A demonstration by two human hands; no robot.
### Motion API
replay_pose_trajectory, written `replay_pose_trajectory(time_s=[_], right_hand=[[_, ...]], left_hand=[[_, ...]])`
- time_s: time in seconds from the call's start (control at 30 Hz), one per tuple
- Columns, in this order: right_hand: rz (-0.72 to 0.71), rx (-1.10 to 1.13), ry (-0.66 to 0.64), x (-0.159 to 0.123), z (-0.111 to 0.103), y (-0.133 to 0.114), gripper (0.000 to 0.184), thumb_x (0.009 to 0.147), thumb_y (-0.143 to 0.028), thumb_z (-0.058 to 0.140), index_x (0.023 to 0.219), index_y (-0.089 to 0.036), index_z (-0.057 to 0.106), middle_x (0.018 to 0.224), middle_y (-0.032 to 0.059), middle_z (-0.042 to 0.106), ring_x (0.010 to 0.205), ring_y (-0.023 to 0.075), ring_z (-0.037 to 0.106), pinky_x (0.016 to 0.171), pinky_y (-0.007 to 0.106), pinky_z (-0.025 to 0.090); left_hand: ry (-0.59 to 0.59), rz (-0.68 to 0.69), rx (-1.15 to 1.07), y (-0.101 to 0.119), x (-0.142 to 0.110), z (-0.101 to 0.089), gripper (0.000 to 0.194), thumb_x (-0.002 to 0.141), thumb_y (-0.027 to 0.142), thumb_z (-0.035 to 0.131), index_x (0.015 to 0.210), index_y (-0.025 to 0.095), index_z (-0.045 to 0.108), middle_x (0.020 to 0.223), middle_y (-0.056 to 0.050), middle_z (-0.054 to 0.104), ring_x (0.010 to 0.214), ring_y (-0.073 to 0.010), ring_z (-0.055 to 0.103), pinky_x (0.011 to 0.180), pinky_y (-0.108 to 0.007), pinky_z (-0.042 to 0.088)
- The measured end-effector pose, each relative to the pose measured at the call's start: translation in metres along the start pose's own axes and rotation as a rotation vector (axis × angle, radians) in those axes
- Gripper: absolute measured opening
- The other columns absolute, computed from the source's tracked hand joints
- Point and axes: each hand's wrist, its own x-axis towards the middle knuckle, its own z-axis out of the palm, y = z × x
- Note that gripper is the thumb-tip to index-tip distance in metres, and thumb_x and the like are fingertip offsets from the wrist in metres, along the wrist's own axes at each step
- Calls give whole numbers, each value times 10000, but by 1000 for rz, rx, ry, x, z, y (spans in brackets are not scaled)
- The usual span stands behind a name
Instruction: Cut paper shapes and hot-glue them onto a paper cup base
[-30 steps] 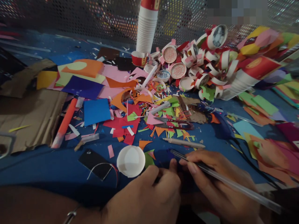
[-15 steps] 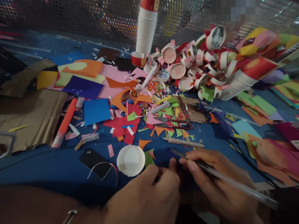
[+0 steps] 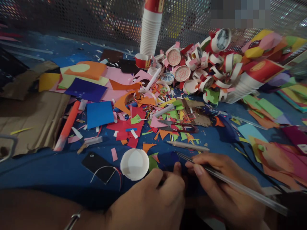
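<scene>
A: Blue table (image 3: 59, 174) in front of you. Your hands?
B: Your left hand (image 3: 153, 198): low center, fingers curled, can't tell if it's gripping anything. Your right hand (image 3: 232, 196): pinching a pen-like tool (image 3: 249, 191), slanted, tip just beyond your left fingertips.
A: Nearby?
B: White cup piece (image 3: 134, 164), just beside your left hand. Dark-blue patch (image 3: 174, 156) at the tip, maybe paper; too dim.

Your left forearm (image 3: 40, 207) crosses the lower left corner, ending in a left hand (image 3: 151, 201) with its back up and its fingers curled under. Your right hand (image 3: 227, 188) faces it just beside, thumb and forefinger pinched together as for writing.
</scene>
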Motion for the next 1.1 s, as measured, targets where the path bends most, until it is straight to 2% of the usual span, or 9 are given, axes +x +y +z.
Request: replay_pose_trajectory(time_s=[0.43, 0.57, 0.9, 1.1], right_hand=[[-5, 31, 40, -4, 1, -2, 107, 906, -165, 582, 941, -253, 631, 864, -27, 747, 742, 160, 708, 720, 306, 513], [-14, 21, 54, -5, 3, -2, 108, 899, -159, 592, 940, -247, 638, 865, -13, 747, 766, 170, 715, 743, 318, 518], [-88, 31, -4, -2, 2, 0, 141, 907, -137, 576, 974, -252, 623, 862, 9, 752, 781, 197, 731, 720, 331, 574], [-98, 51, -12, 0, 3, -1, 144, 909, -128, 569, 967, -253, 612, 858, -6, 742, 768, 180, 727, 704, 305, 574]], left_hand=[[-1, 19, -20, 0, 0, -1, 359, 1025, 249, 429, 1202, 165, 729, 1042, -69, 718, 855, -166, 530, 676, -301, 388], [8, 11, -31, 1, 0, 0, 356, 1029, 261, 428, 1147, 179, 753, 1007, -63, 717, 852, -172, 525, 683, -311, 376], [-4, 8, -47, 1, 0, -2, 332, 1014, 284, 464, 1102, 190, 770, 979, -62, 711, 829, -170, 511, 665, -290, 374], [18, -4, -31, 0, 0, -1, 329, 1010, 284, 470, 1078, 178, 773, 948, -63, 701, 823, -172, 514, 665, -296, 375]])
